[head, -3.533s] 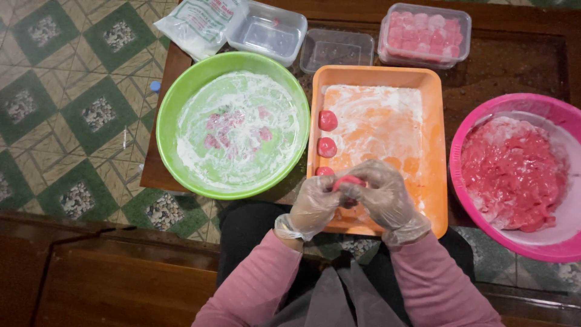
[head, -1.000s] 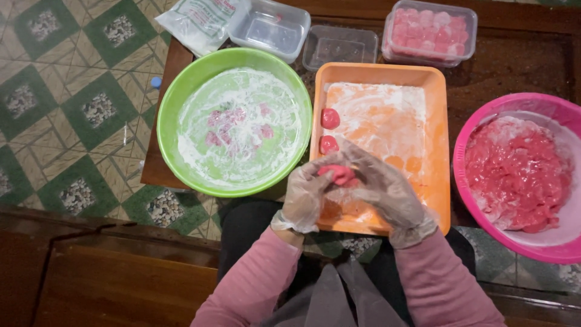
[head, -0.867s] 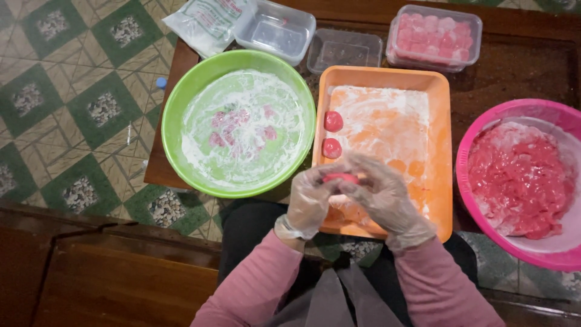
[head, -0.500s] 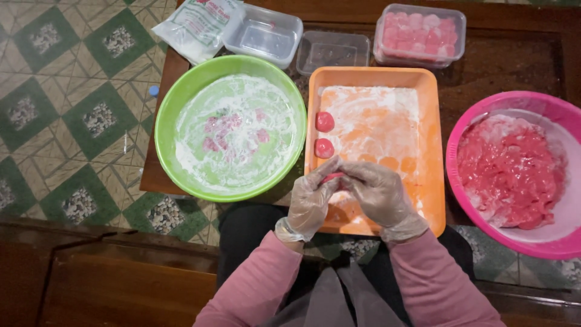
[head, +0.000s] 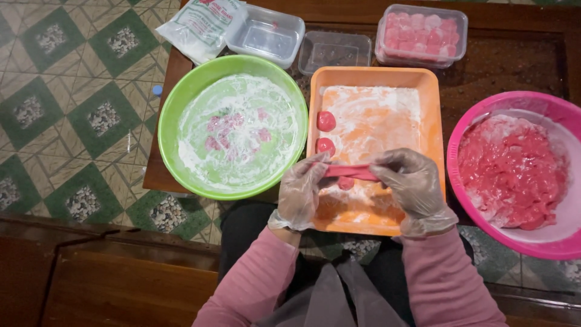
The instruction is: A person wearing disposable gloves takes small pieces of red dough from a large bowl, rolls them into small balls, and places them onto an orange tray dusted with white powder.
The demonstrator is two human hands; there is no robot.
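Note:
My left hand (head: 301, 192) and my right hand (head: 413, 184), both in clear plastic gloves, pinch the two ends of a strip of pink dough (head: 352, 173) stretched between them. The strip hangs just over the near part of the floured orange tray (head: 433, 109). Two pink dough balls (head: 325, 121) lie along the tray's left side, and a third small lump sits right under the strip.
A green bowl (head: 181, 97) with flour and pink bits stands to the left. A pink bowl (head: 563, 115) of pink dough is at the right. Behind are two empty clear tubs (head: 266, 33), a tub of pink pieces (head: 422, 33) and a flour bag (head: 203, 24).
My hands were close together, working a compact lump of dough. Now they have drawn apart sideways and the dough is pulled into a long strip.

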